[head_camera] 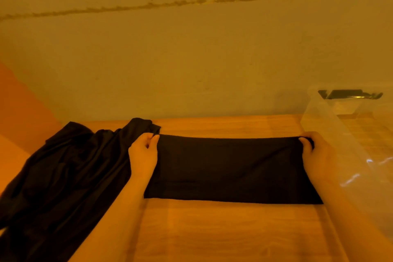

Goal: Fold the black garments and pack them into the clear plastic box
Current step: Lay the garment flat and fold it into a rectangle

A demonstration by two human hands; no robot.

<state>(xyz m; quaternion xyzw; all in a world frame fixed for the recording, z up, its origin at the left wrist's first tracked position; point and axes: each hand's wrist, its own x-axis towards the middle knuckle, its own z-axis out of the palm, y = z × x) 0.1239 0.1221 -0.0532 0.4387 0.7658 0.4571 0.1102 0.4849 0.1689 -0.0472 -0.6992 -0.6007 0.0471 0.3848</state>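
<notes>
L hand (143,155) pinches folded black garment (231,170) far-left corner | R hand (316,153) pinches far-right corner | garment flat on bench (212,229)

Count, head view. Hands: two, a left hand (143,153) and a right hand (316,153). Black garments: two, one folded garment (231,168) in a flat rectangle and one loose garment (61,176) in a heap. Clear plastic boxes: one box (348,134). Desks: one wooden desk (223,232). Walls: one wall (191,59).
</notes>
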